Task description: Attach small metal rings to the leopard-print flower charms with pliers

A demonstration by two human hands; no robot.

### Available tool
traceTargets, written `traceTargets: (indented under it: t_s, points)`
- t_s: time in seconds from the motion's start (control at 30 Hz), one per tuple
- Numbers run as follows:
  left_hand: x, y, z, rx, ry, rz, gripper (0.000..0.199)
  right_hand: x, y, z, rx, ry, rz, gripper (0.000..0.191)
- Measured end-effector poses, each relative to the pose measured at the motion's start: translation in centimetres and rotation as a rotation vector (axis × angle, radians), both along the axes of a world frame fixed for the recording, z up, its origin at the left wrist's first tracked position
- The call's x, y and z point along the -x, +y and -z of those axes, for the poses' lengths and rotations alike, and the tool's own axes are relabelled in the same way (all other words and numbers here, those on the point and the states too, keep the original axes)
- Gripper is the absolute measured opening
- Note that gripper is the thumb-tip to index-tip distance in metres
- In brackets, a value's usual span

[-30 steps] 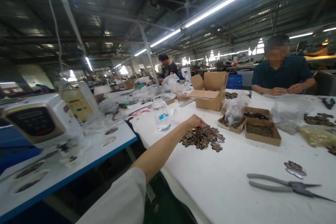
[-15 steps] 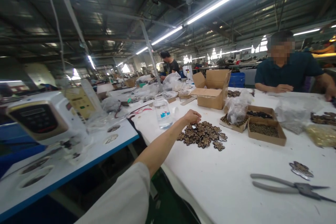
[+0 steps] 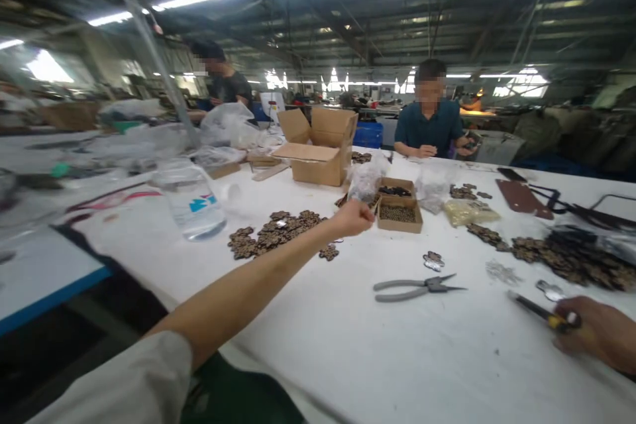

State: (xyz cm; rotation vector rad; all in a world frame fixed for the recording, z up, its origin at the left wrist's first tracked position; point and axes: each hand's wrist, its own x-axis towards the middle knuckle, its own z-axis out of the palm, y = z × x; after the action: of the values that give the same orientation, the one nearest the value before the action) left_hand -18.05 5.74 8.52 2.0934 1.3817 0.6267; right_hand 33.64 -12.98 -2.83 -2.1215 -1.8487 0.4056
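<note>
My left hand reaches out over the white table, its fingers closed in a pinch beside a small cardboard tray of tiny brass-coloured parts; what it holds, if anything, is hidden. To its left lies a pile of brown flower-shaped pieces. At the right edge my right hand is wrapped round a tool with a dark shaft and a yellow-black handle. A silver-backed piece lies just beyond that hand. Grey pliers lie between the hands, near a single flower piece.
An open cardboard box and a clear water jug stand farther back. More flower pieces are heaped at the right, near a yellowish bag. A person in a dark teal shirt sits across the table.
The view has swung to the right. My left hand has left the flower pile and moved right towards the small trays. My right hand with the tool has come into view.
</note>
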Motion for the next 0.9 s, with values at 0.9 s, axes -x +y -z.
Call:
traceTargets:
  t_s: [0.9]
  points:
    - [-18.3, 1.2, 6.1, -0.051, 0.429, 0.115, 0.048, 2.6, 3.6, -2.3, -0.254, 0.179, 0.174, 0.038]
